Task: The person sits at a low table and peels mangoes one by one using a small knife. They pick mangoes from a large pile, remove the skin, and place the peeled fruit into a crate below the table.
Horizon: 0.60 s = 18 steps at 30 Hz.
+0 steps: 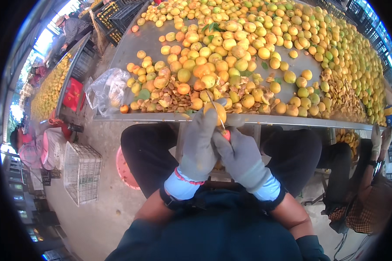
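Note:
In a grey glove, my left hand (201, 143) grips a yellow-orange apricot-like fruit (220, 114) above the table's front edge. My gloved right hand (240, 153) is closed around the red handle of a small knife (226, 134); its thin blade lies across the fruit. Just beyond both hands, whole yellow, orange and green fruits (209, 81) are heaped on the metal table (130, 49). Brown pits or fruit pieces (171, 99) lie among them near the front edge, with another pile of pieces (341, 94) to the right.
The table's raised metal rim (143, 117) runs above my knees. A clear plastic bag (107, 88) hangs over the left corner. A white crate (83, 173) and a pink basin (125, 169) stand on the floor at left. A co-worker's gloved hands (380, 137) are at the right edge.

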{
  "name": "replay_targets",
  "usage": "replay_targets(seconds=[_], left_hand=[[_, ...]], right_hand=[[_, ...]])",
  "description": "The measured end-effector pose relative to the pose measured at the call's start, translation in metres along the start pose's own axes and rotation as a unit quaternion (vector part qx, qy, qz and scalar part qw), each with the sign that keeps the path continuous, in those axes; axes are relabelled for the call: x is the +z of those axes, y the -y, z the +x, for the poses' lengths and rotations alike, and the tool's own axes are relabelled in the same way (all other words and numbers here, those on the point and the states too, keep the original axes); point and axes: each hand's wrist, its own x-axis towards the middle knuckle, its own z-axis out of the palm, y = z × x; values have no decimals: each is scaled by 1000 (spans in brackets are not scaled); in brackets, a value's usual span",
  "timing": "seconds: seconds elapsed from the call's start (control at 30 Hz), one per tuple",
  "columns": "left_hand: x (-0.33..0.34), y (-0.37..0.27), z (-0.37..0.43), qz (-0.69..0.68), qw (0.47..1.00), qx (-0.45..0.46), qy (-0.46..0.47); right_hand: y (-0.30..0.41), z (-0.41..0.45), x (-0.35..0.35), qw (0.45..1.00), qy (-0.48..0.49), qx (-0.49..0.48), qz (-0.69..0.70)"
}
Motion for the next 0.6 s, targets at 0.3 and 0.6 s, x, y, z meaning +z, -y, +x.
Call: replay_targets(seconds=[0.3,0.6], left_hand=[[-6,-18,9,130,990,-8,54],[-16,-2,24,281,958,-12,-58]], right_hand=[[29,-3,-29,963,113,176,168],[20,9,-20,940,81,275,185]])
